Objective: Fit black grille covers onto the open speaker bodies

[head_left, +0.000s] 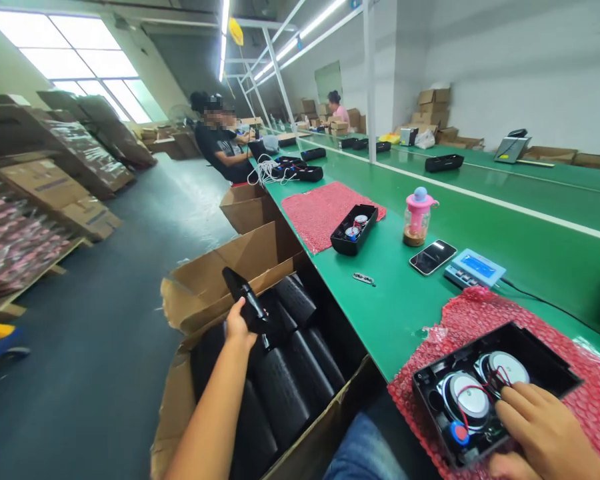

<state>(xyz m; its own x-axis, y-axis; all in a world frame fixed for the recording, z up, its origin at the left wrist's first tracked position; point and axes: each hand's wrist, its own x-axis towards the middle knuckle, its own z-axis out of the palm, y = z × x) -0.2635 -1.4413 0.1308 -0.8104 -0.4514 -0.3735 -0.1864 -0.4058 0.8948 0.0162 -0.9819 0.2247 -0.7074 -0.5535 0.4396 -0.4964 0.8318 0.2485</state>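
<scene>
The left hand (239, 325) grips a black part (245, 300) over the carton (195, 373); the right hand (543, 423) has its fingers closed against the near speaker housing (540, 353).

Bare counter (387, 303) is separating the far housing (353, 241) from the near bubble wrap (485, 312); a small plate (364, 279) and phone (433, 257) are interrupting it, a carton flap (193, 283) rising leftward.

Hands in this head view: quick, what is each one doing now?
Left hand: closed, holding a black part over the cardboard box.
Right hand: fingers curled at the black housing; whether they grip anything can't be told.
</scene>
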